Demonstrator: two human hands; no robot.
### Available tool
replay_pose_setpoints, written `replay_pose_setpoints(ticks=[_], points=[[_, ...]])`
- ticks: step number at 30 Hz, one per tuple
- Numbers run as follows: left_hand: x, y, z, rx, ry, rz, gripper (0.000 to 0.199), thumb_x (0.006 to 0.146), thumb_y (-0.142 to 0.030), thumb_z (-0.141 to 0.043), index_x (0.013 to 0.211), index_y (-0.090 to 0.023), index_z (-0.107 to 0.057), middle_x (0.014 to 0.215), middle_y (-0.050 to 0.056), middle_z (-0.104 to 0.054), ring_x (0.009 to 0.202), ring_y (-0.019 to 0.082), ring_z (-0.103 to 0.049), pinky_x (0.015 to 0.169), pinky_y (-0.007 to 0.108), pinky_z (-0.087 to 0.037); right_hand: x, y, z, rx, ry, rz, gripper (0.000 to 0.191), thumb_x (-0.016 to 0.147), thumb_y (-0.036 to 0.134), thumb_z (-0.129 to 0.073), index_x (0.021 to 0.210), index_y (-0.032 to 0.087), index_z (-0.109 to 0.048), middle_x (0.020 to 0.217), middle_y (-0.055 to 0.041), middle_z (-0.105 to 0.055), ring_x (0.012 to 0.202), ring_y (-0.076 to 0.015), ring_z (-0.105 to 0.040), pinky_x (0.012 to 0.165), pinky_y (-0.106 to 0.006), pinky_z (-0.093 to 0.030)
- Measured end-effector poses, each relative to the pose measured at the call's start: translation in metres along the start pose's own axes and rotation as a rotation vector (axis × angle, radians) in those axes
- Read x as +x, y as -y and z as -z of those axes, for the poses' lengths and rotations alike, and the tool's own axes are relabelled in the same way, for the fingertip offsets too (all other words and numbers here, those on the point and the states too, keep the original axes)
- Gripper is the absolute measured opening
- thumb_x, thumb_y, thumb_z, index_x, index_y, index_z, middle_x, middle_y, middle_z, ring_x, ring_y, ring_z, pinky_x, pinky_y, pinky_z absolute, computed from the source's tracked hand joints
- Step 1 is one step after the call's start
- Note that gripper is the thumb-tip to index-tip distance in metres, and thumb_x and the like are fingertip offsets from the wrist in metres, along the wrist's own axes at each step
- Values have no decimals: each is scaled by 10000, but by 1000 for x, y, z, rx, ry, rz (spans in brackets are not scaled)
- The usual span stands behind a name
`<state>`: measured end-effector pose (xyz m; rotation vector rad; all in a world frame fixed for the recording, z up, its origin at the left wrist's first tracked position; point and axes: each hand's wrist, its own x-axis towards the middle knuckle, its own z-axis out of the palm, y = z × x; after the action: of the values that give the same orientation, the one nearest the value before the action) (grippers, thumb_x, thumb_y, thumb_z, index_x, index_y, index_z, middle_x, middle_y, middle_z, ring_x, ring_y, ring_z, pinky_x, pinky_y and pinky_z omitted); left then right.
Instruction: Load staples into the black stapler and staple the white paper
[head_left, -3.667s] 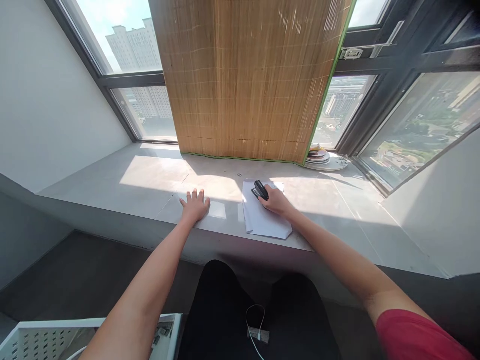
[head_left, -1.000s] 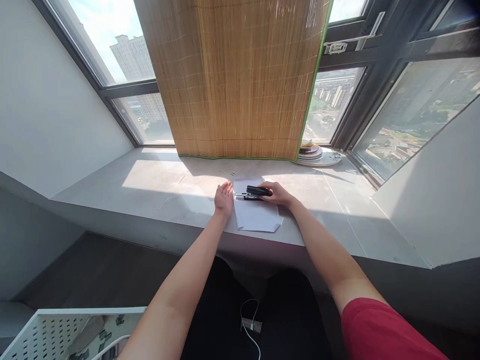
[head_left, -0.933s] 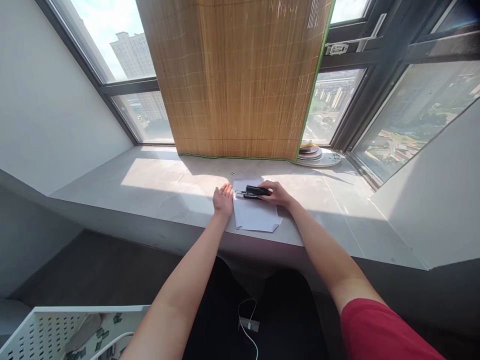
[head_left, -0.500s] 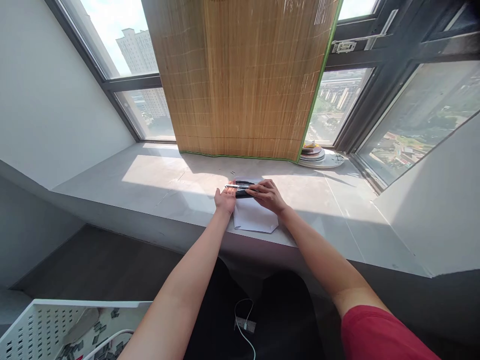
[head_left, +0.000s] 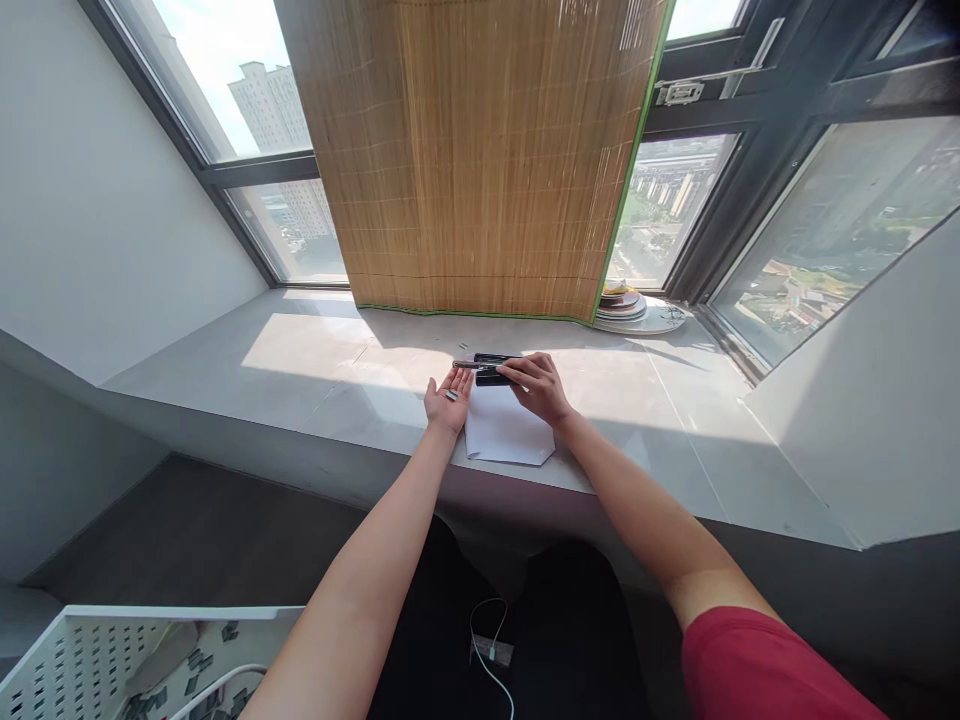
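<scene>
A black stapler [head_left: 489,378] with its parts swung apart is gripped at its right end by my right hand [head_left: 541,390], fingers closed around it. Its slim silver magazine points left, over the fingertips of my left hand [head_left: 444,410]. That left hand is turned palm up with fingers stretched out. A short silver strip of staples [head_left: 451,395] rests loose on it. Beneath the stapler, white paper [head_left: 510,432] lies on the sill, its right front corner looking cut or folded.
The pale tiled windowsill [head_left: 360,395] spans the view, with a bamboo blind [head_left: 487,160] hanging behind it. Stacked plates [head_left: 626,310] stand at the back right. Below left is a white perforated basket [head_left: 97,660] with grey pieces inside. A white cable [head_left: 491,670] lies over my lap.
The strip of staples now shows on my left palm, which has drawn slightly away from the stapler. My right hand has lifted the stapler a little, and its parts are spread wider.
</scene>
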<state>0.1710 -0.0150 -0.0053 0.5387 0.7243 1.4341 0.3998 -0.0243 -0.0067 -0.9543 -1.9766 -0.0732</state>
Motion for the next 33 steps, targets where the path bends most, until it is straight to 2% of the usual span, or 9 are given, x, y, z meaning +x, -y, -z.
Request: replay_pose_setpoints(ticks=[2, 4, 9, 13, 17, 19, 23, 29, 33], points=[[-2, -1, 4, 17, 14, -65, 722, 1150, -451, -132, 1599, -86, -562, 1659, 216, -573, 1521, 269, -605, 1186, 468, -605, -1, -5, 1, 58, -108, -90, 290, 1047, 364, -647, 1300, 302, -773, 1203, -128, -789, 1092, -339, -653, 1021, -536, -529], [-3, -1, 8, 27, 8, -142, 710, 1145, -454, -151, 1618, -108, -552, 1684, 199, -552, 1543, 256, -581, 1203, 469, -593, -2, -11, 0, 126, -133, -169, 321, 988, 422, -718, 1267, 267, -757, 1135, -141, -780, 1033, -341, -676, 941, -509, -562], [-7, -5, 8, 17, -25, -208, 685, 1141, -469, -210, 1616, -118, -557, 1655, 199, -585, 1557, 256, -564, 1231, 484, -564, -5, -23, -8, 284, 99, -250, 353, 858, 476, -813, 1123, 247, -775, 1042, -103, -793, 911, -298, -712, 826, -426, -558], [-15, -11, -13, -72, 32, -166, 708, 1158, -502, -185, 1522, -95, -636, 1621, 205, -616, 1525, 250, -600, 1255, 444, -533, -3, -21, -11, 283, 205, -197, 365, 873, 492, -810, 1137, 242, -772, 1062, -109, -788, 935, -300, -698, 833, -430, -558], [-20, -13, -56, -169, 111, -28, 694, 1168, -548, -230, 1393, -94, -704, 1526, 219, -686, 1479, 255, -641, 1256, 413, -518, 1, -8, -8, 175, 2, -42, 314, 1013, 507, -706, 1214, 265, -703, 1179, -127, -742, 1089, -327, -649, 992, -514, -533], [-21, -9, -79, -127, 134, 77, 693, 1171, -569, -237, 1302, -92, -722, 1474, 226, -712, 1456, 262, -657, 1256, 392, -507, 1, 0, -7, 148, -82, 38, 273, 1076, 501, -622, 1214, 273, -681, 1199, -130, -722, 1093, -322, -638, 1007, -528, -515], [-23, 6, -112, 105, 209, 63, 654, 1174, -587, -243, 1189, -147, -727, 1445, 184, -729, 1450, 247, -647, 1285, 376, -457, 2, 6, -7, 180, -85, 141, 232, 1113, 474, -557, 1140, 279, -680, 1144, -117, -727, 1033, -298, -636, 945, -501, -523], [-22, 27, -122, 457, 306, -50, 541, 1114, -657, -450, 1140, -184, -713, 1379, 163, -732, 1375, 251, -665, 1266, 374, -438, 6, 3, -1, 148, -192, 66, 180, 1079, 347, -572, 955, 277, -682, 1033, -99, -764, 984, -290, -655, 879, -490, -547], [-11, 38, -124, 611, 438, -149, 561, 1127, -665, -424, 1187, -177, -695, 1317, 155, -729, 1289, 239, -682, 1214, 383, -463, 8, -3, 6, 95, -316, 36, 133, 1027, 302, -604, 910, 276, -660, 978, -87, -770, 926, -280, -676, 874, -485, -549]])
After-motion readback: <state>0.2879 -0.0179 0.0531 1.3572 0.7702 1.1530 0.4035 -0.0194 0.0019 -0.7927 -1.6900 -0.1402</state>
